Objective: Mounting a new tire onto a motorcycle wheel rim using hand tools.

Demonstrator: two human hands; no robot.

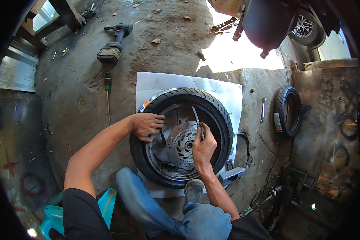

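Observation:
A motorcycle wheel lies flat in front of me, its black tyre (224, 116) around a grey rim (151, 158). A perforated brake disc (176, 146) sits at the hub. My right hand (204, 146) is closed on a thin silver tyre lever (195, 114), whose far end reaches to the tyre's inner edge. Over the left side of the rim, my left hand (147, 126) has its fingers curled together. A dark narrow piece (163, 137) shows just below those fingertips; whether they grip it is hidden. My boot (194, 191) is at the tyre's near edge.
Under the wheel is a white sheet (148, 84). A cordless impact wrench (115, 43) and green-handled screwdriver (107, 82) lie far left. Right are a spanner (263, 110), a second tyre (282, 104) and a grey metal part (232, 176). A teal stool (108, 202) stands near left.

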